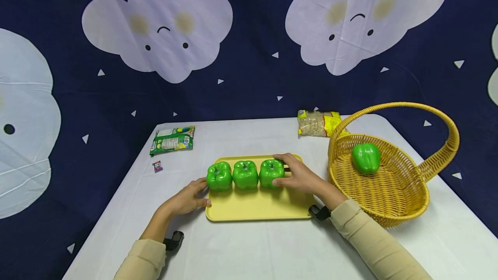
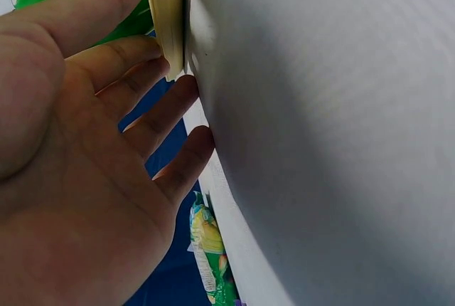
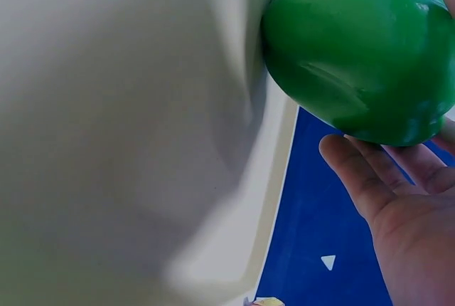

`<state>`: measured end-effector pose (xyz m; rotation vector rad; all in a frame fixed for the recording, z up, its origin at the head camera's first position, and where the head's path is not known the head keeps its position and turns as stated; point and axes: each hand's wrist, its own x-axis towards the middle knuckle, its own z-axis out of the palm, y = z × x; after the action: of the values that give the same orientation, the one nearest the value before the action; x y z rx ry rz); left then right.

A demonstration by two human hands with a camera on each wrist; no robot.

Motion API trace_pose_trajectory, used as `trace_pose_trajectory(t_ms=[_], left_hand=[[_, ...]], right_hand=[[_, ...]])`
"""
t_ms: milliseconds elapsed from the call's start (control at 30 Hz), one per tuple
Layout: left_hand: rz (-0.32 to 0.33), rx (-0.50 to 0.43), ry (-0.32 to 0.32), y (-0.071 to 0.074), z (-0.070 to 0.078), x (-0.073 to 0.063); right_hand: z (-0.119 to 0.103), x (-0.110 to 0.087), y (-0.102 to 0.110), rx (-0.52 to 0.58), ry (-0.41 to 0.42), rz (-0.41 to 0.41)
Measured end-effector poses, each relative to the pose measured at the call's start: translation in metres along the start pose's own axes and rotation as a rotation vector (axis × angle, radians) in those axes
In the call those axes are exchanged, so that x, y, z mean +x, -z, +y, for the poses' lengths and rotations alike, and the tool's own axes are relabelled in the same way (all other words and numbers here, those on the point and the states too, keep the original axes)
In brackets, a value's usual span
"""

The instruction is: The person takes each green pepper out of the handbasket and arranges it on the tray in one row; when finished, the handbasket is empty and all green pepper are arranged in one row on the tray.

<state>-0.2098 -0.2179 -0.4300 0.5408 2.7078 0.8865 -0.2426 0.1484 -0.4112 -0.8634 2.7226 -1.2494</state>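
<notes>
Three green bell peppers stand in a row on a yellow tray (image 1: 253,206): a left one (image 1: 219,177), a middle one (image 1: 245,175) and a right one (image 1: 271,174). My right hand (image 1: 297,176) holds the right bell pepper, thumb at its front and fingers at its back. The right wrist view shows this bell pepper (image 3: 355,57) large, beside my fingers. At the tray's left edge is my left hand (image 1: 186,198), fingers spread and fairly straight. In the left wrist view its fingertips reach the tray's rim (image 2: 169,21), and the palm holds nothing.
To the right stands a wicker basket (image 1: 383,193) with a tall handle and one green bell pepper (image 1: 366,158) inside. A yellow bag (image 1: 317,123) lies behind it. At the back left are a green packet (image 1: 172,140) and a small purple wrapper (image 1: 157,167).
</notes>
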Motion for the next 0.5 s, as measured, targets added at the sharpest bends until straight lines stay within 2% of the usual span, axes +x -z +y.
trace_pose_trajectory(t_ms=[267,500], left_hand=[[-0.006,-0.004,-0.01,0.0005,-0.0002,-0.0001],[-0.007,-0.004,-0.009,0.0009,-0.0003,0.0004]], right_hand=[[0.0001,0.0,-0.0002,0.007,-0.013,0.0],[-0.0036,-0.0038,0.0024,-0.05,-0.022,0.016]])
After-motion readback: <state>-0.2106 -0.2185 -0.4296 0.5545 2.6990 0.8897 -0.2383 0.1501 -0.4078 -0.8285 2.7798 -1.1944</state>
